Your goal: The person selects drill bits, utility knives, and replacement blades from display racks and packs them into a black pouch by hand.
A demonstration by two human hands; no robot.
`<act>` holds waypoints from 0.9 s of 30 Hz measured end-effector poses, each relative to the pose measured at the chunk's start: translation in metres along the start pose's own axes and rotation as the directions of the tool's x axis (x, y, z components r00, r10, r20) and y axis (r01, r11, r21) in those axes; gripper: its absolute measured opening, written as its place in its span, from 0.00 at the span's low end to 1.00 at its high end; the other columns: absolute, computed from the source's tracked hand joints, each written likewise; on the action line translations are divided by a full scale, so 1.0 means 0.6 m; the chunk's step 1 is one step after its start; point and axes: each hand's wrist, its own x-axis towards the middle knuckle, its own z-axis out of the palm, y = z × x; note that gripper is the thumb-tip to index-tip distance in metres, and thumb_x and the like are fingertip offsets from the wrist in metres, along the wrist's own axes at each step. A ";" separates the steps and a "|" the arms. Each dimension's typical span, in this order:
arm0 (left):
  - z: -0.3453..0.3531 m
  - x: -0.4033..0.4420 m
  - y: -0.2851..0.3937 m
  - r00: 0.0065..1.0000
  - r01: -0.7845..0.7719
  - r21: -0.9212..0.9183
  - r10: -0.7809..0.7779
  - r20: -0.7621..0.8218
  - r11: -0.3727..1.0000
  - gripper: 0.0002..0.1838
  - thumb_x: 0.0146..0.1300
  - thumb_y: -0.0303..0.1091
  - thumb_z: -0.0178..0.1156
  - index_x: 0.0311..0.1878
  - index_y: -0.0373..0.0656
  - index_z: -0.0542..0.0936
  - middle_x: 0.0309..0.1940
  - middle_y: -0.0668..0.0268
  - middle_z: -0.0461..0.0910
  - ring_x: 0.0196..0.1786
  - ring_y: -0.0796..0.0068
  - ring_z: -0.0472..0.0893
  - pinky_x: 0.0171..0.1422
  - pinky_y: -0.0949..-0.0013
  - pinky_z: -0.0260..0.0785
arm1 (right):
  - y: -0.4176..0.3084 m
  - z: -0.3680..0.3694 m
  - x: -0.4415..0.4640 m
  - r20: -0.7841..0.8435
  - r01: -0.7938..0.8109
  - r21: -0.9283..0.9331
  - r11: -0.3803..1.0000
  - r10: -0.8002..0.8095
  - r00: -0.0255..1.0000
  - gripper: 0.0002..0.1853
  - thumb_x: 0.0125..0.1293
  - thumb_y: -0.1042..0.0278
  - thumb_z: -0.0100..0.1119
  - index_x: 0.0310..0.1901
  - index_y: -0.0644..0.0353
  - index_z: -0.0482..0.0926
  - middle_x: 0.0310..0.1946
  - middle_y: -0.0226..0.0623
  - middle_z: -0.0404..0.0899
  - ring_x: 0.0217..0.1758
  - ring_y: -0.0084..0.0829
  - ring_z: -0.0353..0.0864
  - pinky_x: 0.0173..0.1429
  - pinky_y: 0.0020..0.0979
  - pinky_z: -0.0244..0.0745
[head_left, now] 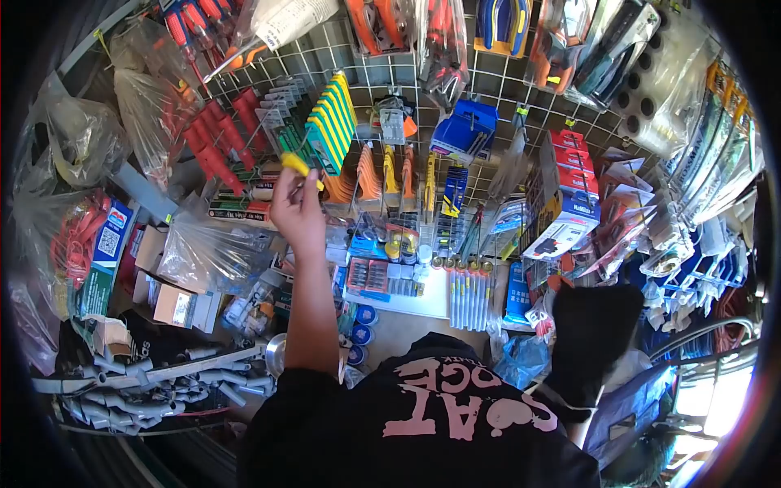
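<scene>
My left hand point(297, 203) is raised toward the wire rack, its fingers closed around a small yellow item point(297, 165) whose kind I cannot make out. Just behind and to the right of it hang green-and-yellow striped packs point(332, 122). Orange-handled tools point(370, 172) hang further right, beside several yellow ones. On my right side a dark black shape point(594, 342), like a sleeve or cloth, covers the forearm. My right hand and its fingers cannot be made out there.
A wire grid point(390, 73) full of hanging packaged tools spans the back. Red-and-blue boxes point(561, 199) hang at the right. Below are a white shelf point(431, 301) with small goods and, at left, grey pipe fittings point(114, 411) and an open cardboard box point(175, 305).
</scene>
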 end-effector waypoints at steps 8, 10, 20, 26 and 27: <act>-0.008 -0.121 0.112 0.924 -0.085 -0.046 0.096 0.371 0.995 0.19 0.65 0.22 0.65 0.58 0.31 0.76 0.41 0.60 0.83 0.40 0.75 0.83 0.45 0.73 0.75 | -0.387 0.157 -0.061 0.329 0.434 0.532 0.727 -0.650 0.685 0.20 0.54 0.66 0.72 0.46 0.64 0.79 0.46 0.47 0.80 0.49 0.43 0.81 0.53 0.38 0.75; 0.035 -0.184 0.158 0.755 -0.217 -0.086 0.223 0.616 0.972 0.20 0.62 0.23 0.67 0.57 0.33 0.77 0.36 0.59 0.83 0.37 0.70 0.85 0.41 0.70 0.77 | -0.458 0.202 -0.094 0.317 0.559 0.524 0.643 -0.756 0.573 0.19 0.53 0.66 0.72 0.46 0.64 0.80 0.45 0.47 0.81 0.49 0.43 0.81 0.53 0.39 0.75; 0.015 -0.270 0.155 0.390 0.541 0.053 -0.306 0.868 0.839 0.24 0.69 0.21 0.57 0.67 0.30 0.70 0.47 0.61 0.84 0.41 0.77 0.83 0.44 0.73 0.75 | -0.408 0.304 -0.107 0.574 0.123 0.655 0.746 -0.597 0.561 0.11 0.59 0.70 0.63 0.40 0.68 0.78 0.33 0.45 0.82 0.34 0.38 0.82 0.44 0.35 0.77; -0.020 -0.194 0.140 0.266 -0.045 0.231 -0.211 0.941 0.972 0.17 0.68 0.28 0.62 0.59 0.39 0.78 0.39 0.66 0.84 0.36 0.79 0.81 0.42 0.72 0.74 | -0.448 0.260 -0.015 0.881 0.613 0.353 0.707 -0.472 0.036 0.09 0.56 0.68 0.61 0.38 0.61 0.82 0.32 0.53 0.82 0.43 0.56 0.82 0.45 0.50 0.76; -0.026 -0.192 0.134 0.334 0.049 0.243 -0.245 0.910 0.969 0.17 0.68 0.27 0.62 0.59 0.38 0.77 0.39 0.67 0.83 0.36 0.80 0.81 0.42 0.74 0.74 | -0.452 0.252 -0.004 0.867 0.710 0.328 0.624 -0.496 0.036 0.10 0.56 0.69 0.60 0.39 0.62 0.82 0.32 0.52 0.82 0.40 0.56 0.82 0.44 0.50 0.76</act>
